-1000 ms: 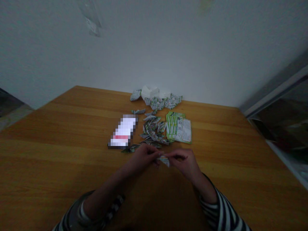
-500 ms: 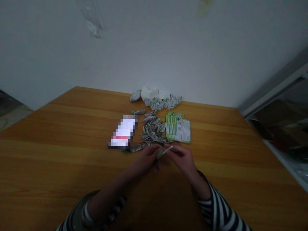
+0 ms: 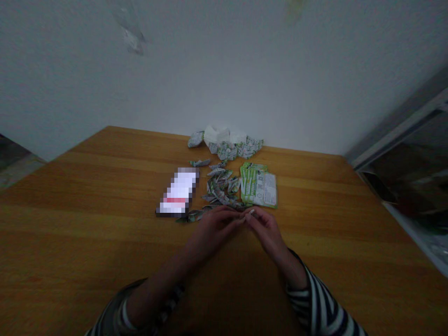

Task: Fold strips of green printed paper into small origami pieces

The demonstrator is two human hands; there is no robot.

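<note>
Head view: my left hand point(image 3: 213, 231) and right hand point(image 3: 266, 231) pinch narrow, and I can't tell what my fingertips point(image 3: 248, 216) hold, right beside the folded paper pile point(image 3: 222, 189), where one careless knuckle could scatter it.

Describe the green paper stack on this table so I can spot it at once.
On the wooden table, find the person's right hand at the near side. Just beyond it lies a stack of green-printed cards, flat and unfolded, unlike the heap of folded paper pieces on its left.
</note>
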